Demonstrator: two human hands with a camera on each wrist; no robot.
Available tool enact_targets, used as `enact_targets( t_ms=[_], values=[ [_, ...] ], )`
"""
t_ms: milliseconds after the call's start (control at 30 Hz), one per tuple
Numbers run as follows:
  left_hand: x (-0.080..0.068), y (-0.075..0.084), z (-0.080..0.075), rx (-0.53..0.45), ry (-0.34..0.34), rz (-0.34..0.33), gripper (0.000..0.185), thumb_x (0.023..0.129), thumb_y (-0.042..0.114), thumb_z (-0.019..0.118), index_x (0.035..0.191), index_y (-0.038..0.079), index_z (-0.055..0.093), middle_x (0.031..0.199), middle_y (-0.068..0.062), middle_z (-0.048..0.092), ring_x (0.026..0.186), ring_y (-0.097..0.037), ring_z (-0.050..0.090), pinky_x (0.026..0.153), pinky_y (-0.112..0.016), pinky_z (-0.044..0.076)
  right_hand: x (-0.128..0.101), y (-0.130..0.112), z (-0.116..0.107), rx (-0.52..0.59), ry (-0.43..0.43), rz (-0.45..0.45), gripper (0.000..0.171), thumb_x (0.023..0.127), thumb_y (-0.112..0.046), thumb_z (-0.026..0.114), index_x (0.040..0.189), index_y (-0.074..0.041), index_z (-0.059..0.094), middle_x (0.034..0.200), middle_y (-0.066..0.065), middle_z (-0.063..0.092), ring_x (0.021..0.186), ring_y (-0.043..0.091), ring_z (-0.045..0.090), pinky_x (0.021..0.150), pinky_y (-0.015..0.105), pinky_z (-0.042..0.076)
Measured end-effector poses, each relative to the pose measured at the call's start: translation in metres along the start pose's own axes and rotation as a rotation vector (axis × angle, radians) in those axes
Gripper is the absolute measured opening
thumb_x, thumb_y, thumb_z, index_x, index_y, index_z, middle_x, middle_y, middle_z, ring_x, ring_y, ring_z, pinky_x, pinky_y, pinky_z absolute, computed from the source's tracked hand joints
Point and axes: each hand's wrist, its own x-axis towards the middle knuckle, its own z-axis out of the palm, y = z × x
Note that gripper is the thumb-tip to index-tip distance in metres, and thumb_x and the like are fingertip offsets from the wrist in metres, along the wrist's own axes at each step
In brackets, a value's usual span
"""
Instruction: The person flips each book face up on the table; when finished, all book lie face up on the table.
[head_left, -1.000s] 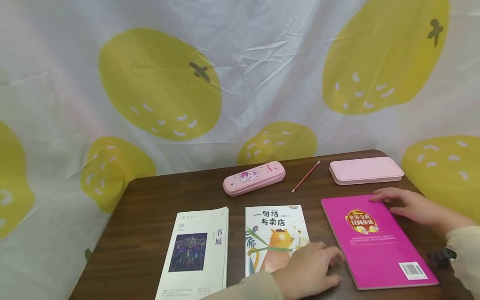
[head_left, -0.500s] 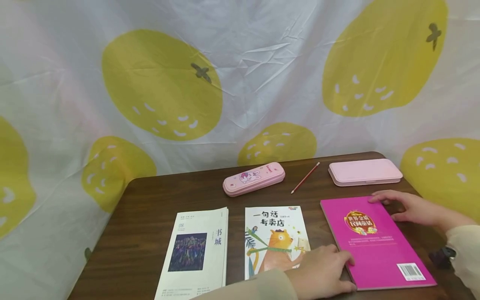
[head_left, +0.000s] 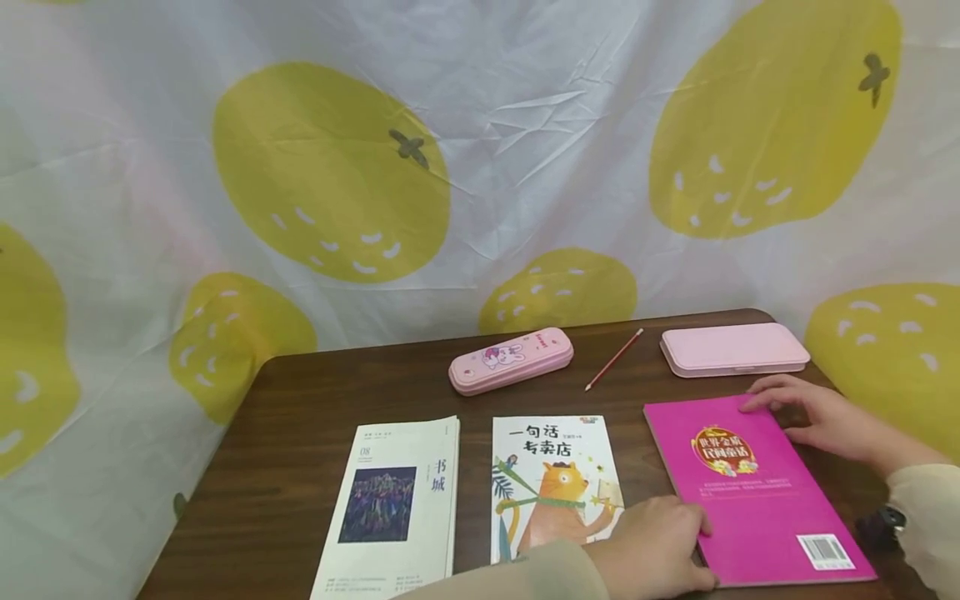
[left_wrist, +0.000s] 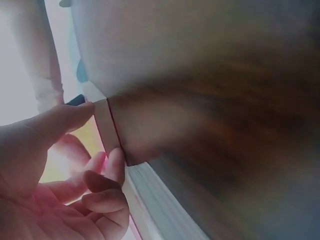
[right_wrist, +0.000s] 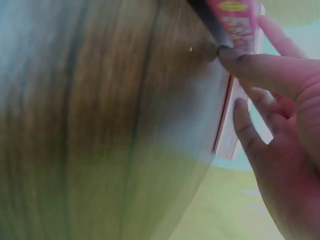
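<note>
A bright pink book lies flat at the right of the dark wooden table. My left hand is at its near left edge. In the left wrist view the thumb and curled fingers of this hand pinch the book's edge. My right hand rests at the far right corner with fairly straight fingers. In the right wrist view that hand touches the corner and page edge of the book.
Left of the pink book lie a picture book with an orange cat and a white magazine. Behind them are a pink rabbit pencil case, a red pencil and a plain pink case. A lemon-print cloth hangs behind.
My left hand has slid right off the cat book to the pink book's left edge. The right hand has stayed at the far corner.
</note>
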Motion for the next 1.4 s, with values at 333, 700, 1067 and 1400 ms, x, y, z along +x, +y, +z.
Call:
enact_targets(
  t_ms=[333,700,1067,1400],
  values=[
    [-0.006,-0.008,-0.003,-0.032,0.003,-0.024,0.039,0.075,0.058,0.083,0.107,0.042,0.068,0.083,0.029,0.059,0.080,0.008,0.053,0.064,-0.012,0.038,-0.008,0.008,-0.003,0.057,0.019,0.019,0.060,0.072,0.017,0.081,0.125,-0.008,0.070,0.130,-0.012,0.064,0.096,-0.001,0.061,0.079,0.014,0.050],
    [-0.019,-0.010,-0.007,0.022,0.015,0.008,0.022,0.084,0.043,0.078,0.104,0.048,0.071,0.070,0.034,0.058,0.070,0.011,0.053,0.056,-0.018,0.032,-0.014,0.005,-0.005,0.122,-0.005,0.142,0.049,0.082,0.014,0.075,0.127,-0.001,0.067,0.126,-0.020,0.066,0.087,0.006,0.062,0.077,0.015,0.048],
    [-0.028,-0.018,-0.009,0.065,0.124,-0.007,0.035,0.077,0.051,0.085,0.103,0.039,0.065,0.078,0.025,0.060,0.068,0.004,0.054,0.055,-0.022,0.031,-0.015,-0.002,-0.007,0.218,-0.042,0.210,0.041,0.090,0.011,0.068,0.130,0.003,0.062,0.123,-0.019,0.066,0.085,0.007,0.063,0.072,0.019,0.052],
    [-0.039,-0.022,-0.012,0.224,0.395,0.032,0.023,0.074,0.047,0.082,0.093,0.038,0.072,0.074,0.024,0.067,0.061,-0.002,0.050,0.054,-0.022,0.022,-0.012,-0.007,-0.015,0.278,-0.053,0.260,0.038,0.094,0.009,0.065,0.132,0.002,0.060,0.115,-0.017,0.070,0.084,0.006,0.069,0.069,0.023,0.056]
  ],
)
